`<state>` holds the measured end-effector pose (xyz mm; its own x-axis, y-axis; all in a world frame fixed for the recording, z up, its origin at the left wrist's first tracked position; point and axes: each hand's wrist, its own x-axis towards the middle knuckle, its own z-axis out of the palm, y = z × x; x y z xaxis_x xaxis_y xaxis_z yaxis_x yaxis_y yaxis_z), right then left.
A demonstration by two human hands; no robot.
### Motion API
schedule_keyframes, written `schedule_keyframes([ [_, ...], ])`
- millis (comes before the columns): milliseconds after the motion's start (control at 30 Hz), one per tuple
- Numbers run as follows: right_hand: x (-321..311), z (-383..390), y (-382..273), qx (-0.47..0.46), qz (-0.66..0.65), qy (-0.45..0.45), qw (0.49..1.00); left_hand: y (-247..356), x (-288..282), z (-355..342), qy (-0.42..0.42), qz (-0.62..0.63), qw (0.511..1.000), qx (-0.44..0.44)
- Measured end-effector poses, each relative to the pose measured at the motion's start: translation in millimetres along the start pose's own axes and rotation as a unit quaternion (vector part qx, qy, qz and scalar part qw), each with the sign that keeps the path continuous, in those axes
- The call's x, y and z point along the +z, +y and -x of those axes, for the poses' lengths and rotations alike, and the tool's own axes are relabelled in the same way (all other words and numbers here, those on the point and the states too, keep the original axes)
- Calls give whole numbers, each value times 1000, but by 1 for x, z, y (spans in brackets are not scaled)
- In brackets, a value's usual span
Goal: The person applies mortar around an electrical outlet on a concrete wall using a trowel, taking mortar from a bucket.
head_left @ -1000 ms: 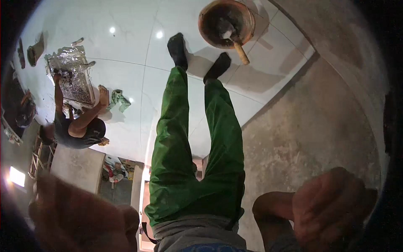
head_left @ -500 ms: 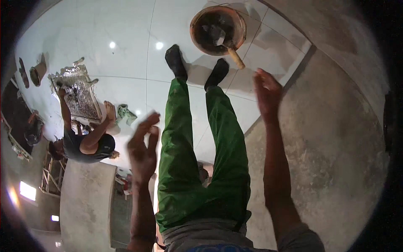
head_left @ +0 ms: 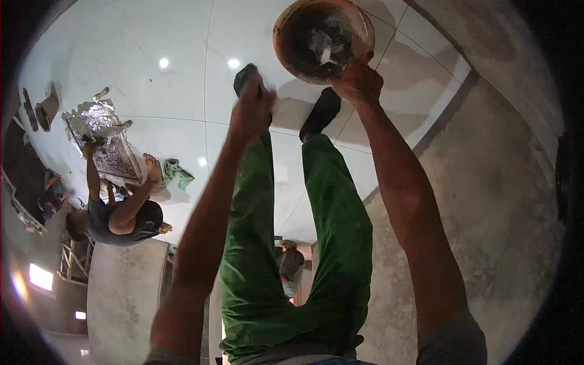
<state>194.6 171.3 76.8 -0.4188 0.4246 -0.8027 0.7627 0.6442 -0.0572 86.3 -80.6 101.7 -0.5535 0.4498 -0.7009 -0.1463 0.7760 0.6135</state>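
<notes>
A round orange-brown bucket [head_left: 283, 45] with a dark, wet-looking mix inside stands on the tiles at the top. In it lies a trowel [head_left: 324, 56], its pale blade smeared with mix. My right hand [head_left: 360, 84] is closed round the trowel's handle at the bucket's near rim, and the handle is hidden under the fingers. My left hand [head_left: 251, 112] is blurred by motion above my left foot, apart from the bucket. Nothing shows in it, and its fingers cannot be made out.
At left a co-worker [head_left: 125, 219] crouches and reaches to a tile covered in wet mortar [head_left: 106, 143]. A green cloth [head_left: 176, 173] lies nearby. Another container [head_left: 45, 112] stands at far left. The white tiled floor [head_left: 164, 91] ends at right against bare concrete [head_left: 474, 201].
Both hands have reached forward. My right hand has taken hold of the trowel's handle, and my left has swung up and right over the left foot. The bucket appears higher and larger.
</notes>
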Motion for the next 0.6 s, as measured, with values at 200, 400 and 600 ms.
schedule_keyframes([
  [200,29,-13,0,-114,10,141,983,-20,12,-162,-85,299,937,156],
  [400,27,5,20,-58,3,115,992,24,27,-148,-74,143,985,58],
  [600,10,79,-30,-117,-183,46,975,-98,-32,-86,36,-381,890,250],
])
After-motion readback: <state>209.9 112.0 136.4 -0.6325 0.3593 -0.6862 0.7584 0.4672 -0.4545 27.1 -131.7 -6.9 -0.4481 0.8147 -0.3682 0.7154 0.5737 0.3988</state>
